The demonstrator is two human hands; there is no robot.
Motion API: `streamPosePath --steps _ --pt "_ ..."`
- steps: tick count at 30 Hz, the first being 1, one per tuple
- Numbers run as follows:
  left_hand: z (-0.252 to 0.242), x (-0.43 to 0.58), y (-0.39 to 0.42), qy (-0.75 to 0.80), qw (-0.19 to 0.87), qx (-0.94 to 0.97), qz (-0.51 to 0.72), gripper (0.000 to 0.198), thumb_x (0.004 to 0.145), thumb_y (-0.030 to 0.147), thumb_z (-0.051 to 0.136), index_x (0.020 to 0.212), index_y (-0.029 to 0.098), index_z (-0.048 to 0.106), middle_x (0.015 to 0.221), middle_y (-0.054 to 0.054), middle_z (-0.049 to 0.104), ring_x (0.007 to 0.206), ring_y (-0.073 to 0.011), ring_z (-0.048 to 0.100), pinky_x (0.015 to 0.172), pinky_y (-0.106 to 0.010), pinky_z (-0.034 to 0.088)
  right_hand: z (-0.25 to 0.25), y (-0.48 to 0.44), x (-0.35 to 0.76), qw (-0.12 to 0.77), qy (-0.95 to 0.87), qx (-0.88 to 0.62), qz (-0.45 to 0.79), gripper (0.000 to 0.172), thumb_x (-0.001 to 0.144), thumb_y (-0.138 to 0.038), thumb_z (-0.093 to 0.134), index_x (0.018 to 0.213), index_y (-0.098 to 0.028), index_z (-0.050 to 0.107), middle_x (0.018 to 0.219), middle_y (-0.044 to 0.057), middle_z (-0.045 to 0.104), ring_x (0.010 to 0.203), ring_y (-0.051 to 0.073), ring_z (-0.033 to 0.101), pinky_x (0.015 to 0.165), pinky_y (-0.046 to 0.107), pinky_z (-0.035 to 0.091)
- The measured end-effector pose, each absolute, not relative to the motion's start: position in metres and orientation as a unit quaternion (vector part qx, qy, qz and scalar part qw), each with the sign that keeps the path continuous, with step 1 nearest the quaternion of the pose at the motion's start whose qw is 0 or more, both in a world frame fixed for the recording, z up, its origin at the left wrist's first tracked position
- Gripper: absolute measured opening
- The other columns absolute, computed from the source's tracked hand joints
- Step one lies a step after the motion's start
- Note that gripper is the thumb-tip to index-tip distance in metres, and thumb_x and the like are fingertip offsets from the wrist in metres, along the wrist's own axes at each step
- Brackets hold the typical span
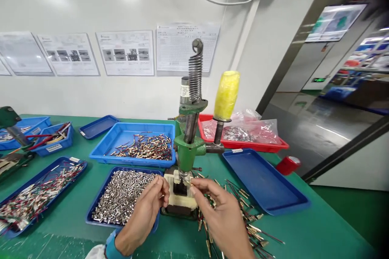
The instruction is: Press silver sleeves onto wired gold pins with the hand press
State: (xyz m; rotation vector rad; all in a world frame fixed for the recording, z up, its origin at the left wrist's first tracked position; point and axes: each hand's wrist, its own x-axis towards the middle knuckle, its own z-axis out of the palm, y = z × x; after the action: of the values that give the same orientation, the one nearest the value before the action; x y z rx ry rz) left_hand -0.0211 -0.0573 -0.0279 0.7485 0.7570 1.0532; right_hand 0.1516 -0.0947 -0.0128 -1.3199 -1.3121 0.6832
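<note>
A green hand press (187,151) with a coil spring and a yellow-wrapped handle (226,95) stands before me. At its die (181,182), my right hand (223,214) pinches a small brass-coloured piece between thumb and forefinger; the fingers hide most of it. Just left of the die, above the edge of a blue tray (88,219) of small silvery metal caps (121,194), is my left hand (147,202). Its fingers are curled with thumb and forefinger together, and whatever they hold is hidden. Brass-tipped wired parts (255,230) lie loose beside and under my right hand.
Behind the caps, a blue bin (97,156) holds more brass-tipped parts. A long tray (82,166) of wired pieces lies at left. On the right are a blue tray (264,182), a red tray (243,145) with plastic bags and a red roll (288,165).
</note>
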Motion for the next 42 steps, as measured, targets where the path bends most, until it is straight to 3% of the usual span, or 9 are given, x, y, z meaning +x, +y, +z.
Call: streamPosePath --steps 3,12,19,22,25,28,34,38,42 --pt "-0.030 -0.015 -0.062 0.344 0.712 0.385 0.476 0.033 0.081 0.048 0.074 0.087 0.016 0.069 0.083 -0.003 0.059 0.072 -0.0139 0.048 0.068 -0.026 0.041 -0.011 -0.100 0.135 0.565 -0.552 -0.531 0.309 0.020 0.089 -0.036 0.064 0.094 -0.020 0.075 0.091 0.007 0.077 0.081 0.020 0.073 0.076 0.026 0.057" --pt "-0.028 -0.013 -0.064 0.431 0.559 0.534 0.466 0.046 0.085 0.058 0.064 0.095 0.016 0.079 0.063 -0.002 0.056 0.062 -0.0159 0.047 0.060 -0.026 0.038 -0.018 -0.106 0.127 0.555 -0.602 -0.526 0.229 0.016 0.091 -0.026 0.061 0.095 -0.022 0.075 0.092 0.006 0.077 0.082 0.019 0.073 0.075 0.024 0.056" --pt "-0.033 -0.009 -0.067 0.440 0.571 0.500 0.481 0.042 0.084 0.055 0.067 0.099 0.017 0.080 0.061 0.000 0.053 0.062 -0.0146 0.045 0.061 -0.025 0.040 -0.021 -0.105 0.125 0.575 -0.587 -0.519 0.235 0.015 0.090 -0.024 0.062 0.095 -0.024 0.076 0.091 0.005 0.077 0.081 0.018 0.073 0.075 0.024 0.057" --pt "-0.038 -0.006 -0.070 0.437 0.577 0.483 0.493 0.040 0.083 0.053 0.069 0.101 0.020 0.080 0.070 -0.002 0.061 0.064 -0.0144 0.048 0.062 -0.025 0.044 -0.026 -0.105 0.121 0.593 -0.538 -0.525 0.287 0.014 0.089 -0.028 0.064 0.093 -0.023 0.077 0.090 0.006 0.078 0.080 0.019 0.073 0.073 0.024 0.058" --pt "-0.037 -0.003 -0.072 0.406 0.605 0.471 0.497 0.035 0.080 0.049 0.075 0.103 0.024 0.081 0.094 -0.007 0.070 0.081 -0.0196 0.060 0.072 -0.028 0.050 -0.030 -0.106 0.119 0.612 -0.494 -0.511 0.347 0.017 0.088 -0.033 0.065 0.093 -0.020 0.076 0.092 0.008 0.078 0.080 0.020 0.074 0.072 0.026 0.060" --pt "-0.031 -0.002 -0.070 0.384 0.608 0.483 0.500 0.028 0.078 0.044 0.078 0.098 0.024 0.082 0.097 -0.007 0.072 0.093 -0.0243 0.064 0.081 -0.031 0.051 -0.033 -0.106 0.120 0.611 -0.493 -0.498 0.368 0.020 0.089 -0.035 0.065 0.098 -0.019 0.074 0.097 0.010 0.077 0.085 0.022 0.075 0.077 0.029 0.061" --pt "-0.019 0.000 -0.048 0.428 0.552 0.513 0.499 0.032 0.074 0.048 0.078 0.084 0.018 0.081 0.085 -0.010 0.074 0.086 -0.0266 0.063 0.081 -0.035 0.048 -0.040 -0.105 0.138 0.584 -0.504 -0.557 0.307 0.027 0.088 -0.041 0.065 0.103 -0.019 0.072 0.104 0.012 0.076 0.093 0.024 0.073 0.081 0.032 0.060" --pt "-0.015 0.005 -0.027 0.425 0.591 0.497 0.472 0.035 0.065 0.049 0.082 0.072 0.015 0.077 0.068 -0.006 0.067 0.070 -0.0212 0.057 0.070 -0.031 0.044 -0.044 -0.105 0.150 0.571 -0.507 -0.578 0.289 0.030 0.088 -0.043 0.064 0.103 -0.019 0.071 0.103 0.012 0.075 0.089 0.024 0.073 0.079 0.032 0.059" --pt "-0.014 0.012 -0.012 0.418 0.597 0.505 0.462 0.038 0.059 0.047 0.084 0.054 0.015 0.065 0.054 0.002 0.051 0.056 -0.0130 0.040 0.058 -0.026 0.032 -0.039 -0.105 0.158 0.574 -0.510 -0.577 0.276 0.030 0.089 -0.044 0.062 0.102 -0.018 0.071 0.102 0.012 0.075 0.088 0.024 0.072 0.077 0.032 0.059"
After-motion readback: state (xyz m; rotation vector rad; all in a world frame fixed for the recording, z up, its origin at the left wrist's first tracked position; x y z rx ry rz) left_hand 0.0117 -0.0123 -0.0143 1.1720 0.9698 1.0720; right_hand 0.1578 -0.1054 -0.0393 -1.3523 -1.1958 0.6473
